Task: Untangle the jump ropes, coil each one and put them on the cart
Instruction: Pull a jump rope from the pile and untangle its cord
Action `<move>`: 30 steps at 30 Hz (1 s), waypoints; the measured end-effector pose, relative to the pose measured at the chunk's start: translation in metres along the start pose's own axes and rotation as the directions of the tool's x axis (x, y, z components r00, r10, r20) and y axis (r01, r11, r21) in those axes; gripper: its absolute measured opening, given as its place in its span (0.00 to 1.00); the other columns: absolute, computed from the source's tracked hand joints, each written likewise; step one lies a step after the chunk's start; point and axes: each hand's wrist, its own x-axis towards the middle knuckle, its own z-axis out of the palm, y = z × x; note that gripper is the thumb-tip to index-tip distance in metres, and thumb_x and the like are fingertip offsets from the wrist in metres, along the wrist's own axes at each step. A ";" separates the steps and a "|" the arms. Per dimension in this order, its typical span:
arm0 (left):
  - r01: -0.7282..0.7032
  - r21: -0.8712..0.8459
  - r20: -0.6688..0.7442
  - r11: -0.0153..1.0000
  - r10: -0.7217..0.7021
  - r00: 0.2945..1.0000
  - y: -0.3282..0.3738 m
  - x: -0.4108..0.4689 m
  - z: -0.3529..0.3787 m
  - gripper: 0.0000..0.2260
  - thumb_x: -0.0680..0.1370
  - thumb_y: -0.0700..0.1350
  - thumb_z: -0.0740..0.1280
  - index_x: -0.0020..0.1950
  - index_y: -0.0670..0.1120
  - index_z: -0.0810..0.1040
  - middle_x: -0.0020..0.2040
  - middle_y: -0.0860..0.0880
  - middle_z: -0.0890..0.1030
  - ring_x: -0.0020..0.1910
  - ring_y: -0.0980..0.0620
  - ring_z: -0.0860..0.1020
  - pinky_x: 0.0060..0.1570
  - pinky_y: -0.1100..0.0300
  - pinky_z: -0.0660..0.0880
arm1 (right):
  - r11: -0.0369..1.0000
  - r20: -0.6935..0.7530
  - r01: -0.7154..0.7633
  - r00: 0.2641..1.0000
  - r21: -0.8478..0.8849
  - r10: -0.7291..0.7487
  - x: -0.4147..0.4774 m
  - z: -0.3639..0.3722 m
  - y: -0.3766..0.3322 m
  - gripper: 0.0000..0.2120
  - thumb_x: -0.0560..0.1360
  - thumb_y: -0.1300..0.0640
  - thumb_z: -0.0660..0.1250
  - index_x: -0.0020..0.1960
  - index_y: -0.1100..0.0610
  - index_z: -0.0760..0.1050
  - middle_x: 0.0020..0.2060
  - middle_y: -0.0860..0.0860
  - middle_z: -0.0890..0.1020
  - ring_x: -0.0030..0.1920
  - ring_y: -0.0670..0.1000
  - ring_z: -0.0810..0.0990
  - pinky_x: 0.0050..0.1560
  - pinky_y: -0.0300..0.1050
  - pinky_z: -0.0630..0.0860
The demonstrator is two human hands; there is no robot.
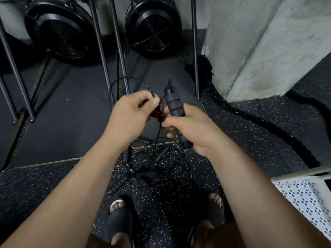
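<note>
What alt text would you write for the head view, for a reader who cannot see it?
A person's right hand grips a black ribbed jump-rope handle while the left hand pinches a thin black cord beside it. Below them, more ropes lie tangled on the speckled floor ahead of the person's sandalled feet.

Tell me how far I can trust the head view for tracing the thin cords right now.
Head view: dim, flat light, no glare; the left hand, right hand and the handle it grips read sharp; the thin cord the left hand pinches nearly vanishes against the dark mat; the tangle on the speckled floor is hard to trace; wide-angle distortion bows the metal legs near the edges.
</note>
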 end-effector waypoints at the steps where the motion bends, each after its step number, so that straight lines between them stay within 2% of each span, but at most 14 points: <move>1: 0.010 -0.060 -0.019 0.998 -0.011 1.000 0.001 0.000 -0.001 0.10 0.85 0.49 0.69 0.47 0.47 0.84 0.46 0.46 0.87 0.49 0.41 0.85 0.48 0.44 0.83 | 0.998 -0.005 0.013 1.000 -0.065 -0.013 0.001 0.002 0.002 0.10 0.75 0.65 0.76 0.53 0.54 0.82 0.36 0.47 0.86 0.39 0.49 0.85 0.52 0.55 0.85; 4: 0.018 -0.220 -0.067 0.975 -0.034 0.997 0.006 0.000 -0.006 0.09 0.86 0.44 0.68 0.49 0.44 0.84 0.49 0.46 0.87 0.46 0.46 0.85 0.43 0.56 0.79 | 0.984 -0.010 0.047 0.999 -0.172 -0.049 0.002 0.008 0.005 0.11 0.73 0.60 0.79 0.53 0.54 0.82 0.43 0.53 0.89 0.43 0.54 0.88 0.56 0.59 0.85; 6: 0.032 -0.316 -0.076 0.948 -0.059 0.995 0.008 0.000 -0.010 0.08 0.86 0.42 0.67 0.49 0.45 0.84 0.51 0.41 0.86 0.44 0.50 0.84 0.42 0.60 0.77 | 0.985 0.015 0.067 0.998 -0.157 -0.066 0.002 0.011 0.008 0.11 0.74 0.61 0.79 0.54 0.55 0.81 0.44 0.54 0.89 0.47 0.54 0.90 0.52 0.53 0.86; 9: 0.052 -0.390 -0.064 0.919 -0.083 0.994 0.008 -0.001 -0.013 0.07 0.85 0.43 0.68 0.51 0.44 0.85 0.48 0.40 0.85 0.43 0.51 0.82 0.44 0.59 0.78 | 0.984 0.035 0.107 0.994 -0.142 -0.103 -0.001 0.014 0.007 0.09 0.76 0.63 0.78 0.53 0.59 0.81 0.39 0.50 0.87 0.43 0.50 0.90 0.45 0.44 0.84; 14: 0.091 -0.468 -0.096 0.879 -0.153 0.984 0.010 0.000 -0.012 0.07 0.85 0.46 0.70 0.52 0.42 0.81 0.46 0.42 0.83 0.43 0.50 0.84 0.44 0.59 0.80 | 0.975 -0.039 0.187 0.980 -0.118 -0.193 -0.002 0.013 0.003 0.07 0.76 0.63 0.78 0.50 0.61 0.82 0.37 0.52 0.86 0.37 0.48 0.87 0.42 0.41 0.81; 16: 0.145 -0.420 -0.054 0.896 -0.184 0.981 0.010 0.000 -0.009 0.07 0.85 0.47 0.69 0.55 0.44 0.81 0.46 0.46 0.86 0.46 0.50 0.86 0.47 0.57 0.81 | 0.971 -0.073 0.227 0.970 -0.074 -0.232 -0.001 0.011 0.001 0.06 0.76 0.63 0.78 0.49 0.59 0.82 0.37 0.53 0.86 0.37 0.49 0.86 0.43 0.44 0.81; 19: 0.216 -0.264 0.077 0.940 -0.203 0.976 0.004 -0.002 0.001 0.08 0.85 0.42 0.64 0.57 0.49 0.82 0.49 0.52 0.88 0.48 0.52 0.87 0.50 0.54 0.80 | 0.955 -0.136 0.292 0.949 0.050 -0.283 -0.001 0.005 -0.005 0.07 0.76 0.65 0.78 0.49 0.57 0.82 0.38 0.54 0.86 0.37 0.50 0.83 0.42 0.46 0.80; 22: 0.132 0.058 0.277 0.990 -0.142 0.950 -0.009 -0.004 0.011 0.09 0.82 0.41 0.66 0.53 0.54 0.84 0.50 0.53 0.88 0.52 0.45 0.86 0.56 0.47 0.80 | 0.925 -0.210 0.333 0.933 0.184 -0.294 -0.003 -0.002 -0.014 0.07 0.77 0.66 0.77 0.49 0.57 0.81 0.40 0.56 0.85 0.35 0.49 0.81 0.38 0.44 0.78; 23: 0.075 0.154 0.322 0.985 -0.122 0.939 -0.013 -0.006 0.013 0.09 0.82 0.42 0.68 0.53 0.55 0.85 0.49 0.54 0.88 0.51 0.46 0.86 0.55 0.48 0.81 | 0.912 -0.226 0.340 0.930 0.229 -0.290 -0.003 -0.004 -0.016 0.07 0.77 0.66 0.77 0.49 0.57 0.80 0.41 0.57 0.85 0.35 0.50 0.81 0.38 0.44 0.78; 24: 0.030 0.228 0.342 0.973 -0.109 0.933 -0.016 -0.007 0.016 0.08 0.82 0.43 0.69 0.53 0.56 0.85 0.48 0.55 0.88 0.49 0.52 0.86 0.53 0.53 0.81 | 0.898 -0.237 0.348 0.928 0.270 -0.288 -0.004 -0.006 -0.018 0.07 0.77 0.66 0.76 0.50 0.57 0.80 0.43 0.58 0.85 0.35 0.50 0.80 0.37 0.43 0.78; 26: -0.014 0.319 0.332 0.948 -0.098 0.938 -0.019 -0.011 0.021 0.07 0.82 0.44 0.72 0.54 0.56 0.86 0.44 0.59 0.86 0.42 0.66 0.82 0.48 0.64 0.76 | 0.871 -0.259 0.362 0.923 0.332 -0.285 -0.004 -0.010 -0.019 0.07 0.78 0.67 0.75 0.51 0.58 0.79 0.45 0.60 0.85 0.35 0.49 0.80 0.36 0.42 0.77; 28: -0.033 0.358 0.308 0.933 -0.084 0.948 -0.017 -0.012 0.024 0.04 0.82 0.47 0.72 0.53 0.56 0.87 0.43 0.58 0.86 0.40 0.65 0.81 0.46 0.65 0.76 | 0.852 -0.282 0.367 0.920 0.374 -0.272 -0.005 -0.013 -0.020 0.07 0.78 0.67 0.75 0.53 0.60 0.78 0.45 0.60 0.84 0.35 0.48 0.79 0.35 0.41 0.76; 30: -0.080 0.387 0.293 0.919 -0.040 0.955 -0.017 -0.010 0.024 0.04 0.82 0.48 0.73 0.53 0.55 0.87 0.44 0.54 0.87 0.43 0.57 0.84 0.47 0.61 0.77 | 0.848 -0.284 0.352 0.925 0.396 -0.251 -0.005 -0.015 -0.021 0.08 0.79 0.66 0.74 0.56 0.61 0.78 0.45 0.59 0.85 0.35 0.48 0.80 0.35 0.41 0.76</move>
